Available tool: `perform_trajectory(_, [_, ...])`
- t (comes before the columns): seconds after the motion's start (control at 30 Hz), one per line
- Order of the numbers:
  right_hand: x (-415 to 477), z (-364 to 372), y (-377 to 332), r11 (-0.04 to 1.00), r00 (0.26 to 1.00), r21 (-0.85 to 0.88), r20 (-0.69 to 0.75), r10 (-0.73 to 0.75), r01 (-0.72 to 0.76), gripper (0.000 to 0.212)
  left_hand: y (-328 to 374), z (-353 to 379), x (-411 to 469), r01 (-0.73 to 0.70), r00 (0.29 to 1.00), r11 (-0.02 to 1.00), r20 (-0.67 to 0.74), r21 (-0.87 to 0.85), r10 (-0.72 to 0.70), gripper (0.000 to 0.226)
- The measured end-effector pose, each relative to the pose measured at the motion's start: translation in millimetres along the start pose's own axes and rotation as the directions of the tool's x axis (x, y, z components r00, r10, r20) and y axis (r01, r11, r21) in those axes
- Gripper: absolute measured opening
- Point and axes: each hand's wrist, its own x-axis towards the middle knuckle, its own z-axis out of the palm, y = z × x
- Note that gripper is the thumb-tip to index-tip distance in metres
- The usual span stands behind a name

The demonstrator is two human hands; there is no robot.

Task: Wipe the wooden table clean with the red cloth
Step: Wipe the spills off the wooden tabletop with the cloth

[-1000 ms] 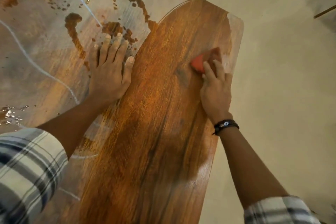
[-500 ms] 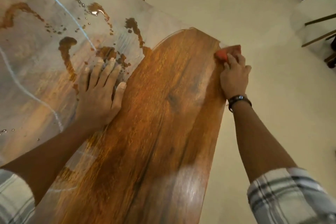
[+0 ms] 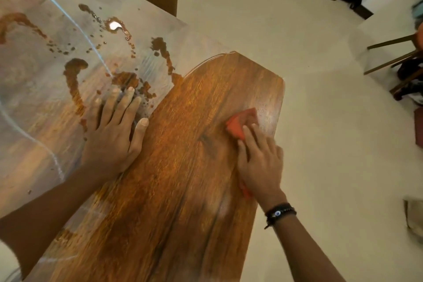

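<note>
Red cloth (image 3: 240, 125) flat on wooden bench (image 3: 183, 190), near far right corner, pinned under right hand (image 3: 259, 162); fingers (image 3: 249, 135) pressed together on top of it. Left hand (image 3: 112, 135) palm-down, fingers spread, on hazy wet film (image 3: 45, 103) with brown streaks. Black beaded bracelet (image 3: 280, 213) on right wrist.

Most of the red cloth (image 3: 241, 122) lies hidden under the right hand (image 3: 259, 162); only a front corner and a sliver near the wrist show. The tabletop (image 3: 183, 167) runs off the bottom and left edges, its grain smeared by motion blur.
</note>
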Motion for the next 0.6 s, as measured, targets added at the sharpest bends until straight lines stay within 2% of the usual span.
perform_trajectory(0.07, [36.8,-0.4,30.4,0.980,0.983,0.079,-0.004,0.184,-0.184,0.039,1.2,-0.5,0.0,0.008,1.000,1.000,-0.008,-0.004,-0.008,0.065])
perform_trajectory(0.13, [84.5,2.5,48.0,0.900,0.939,0.279,0.018,0.343,-0.334,0.042,1.7,-0.7,-0.2,0.021,1.000,1.000,-0.008,-0.001,-0.021,0.066])
perform_trajectory(0.2, [128.9,8.2,49.4,0.823,0.904,0.397,0.046,0.425,-0.407,0.048,1.3,0.2,0.3,0.030,0.999,1.000,-0.009,0.004,-0.030,0.067])
perform_trajectory(0.27, [158.4,13.1,44.1,0.814,0.889,0.379,0.060,0.454,-0.441,0.051,0.2,1.3,1.0,0.026,0.999,1.000,-0.021,0.009,-0.025,0.067])
perform_trajectory(0.33, [170.5,15.4,35.3,0.857,0.910,0.321,0.047,0.411,-0.404,0.048,-0.2,1.2,0.7,0.025,0.999,1.000,-0.028,0.019,-0.024,0.067])
perform_trajectory(0.43, [180.0,18.0,5.0,0.919,0.966,0.299,0.063,0.249,-0.257,0.045,0.2,0.1,-0.7,0.035,0.999,0.999,-0.015,0.018,-0.035,0.067])
perform_trajectory(0.6, [207.5,20.0,-91.5,0.947,0.995,0.321,0.097,-0.013,-0.019,0.045,1.8,-3.1,-1.6,0.061,0.998,0.998,-0.027,-0.009,-0.062,0.068])
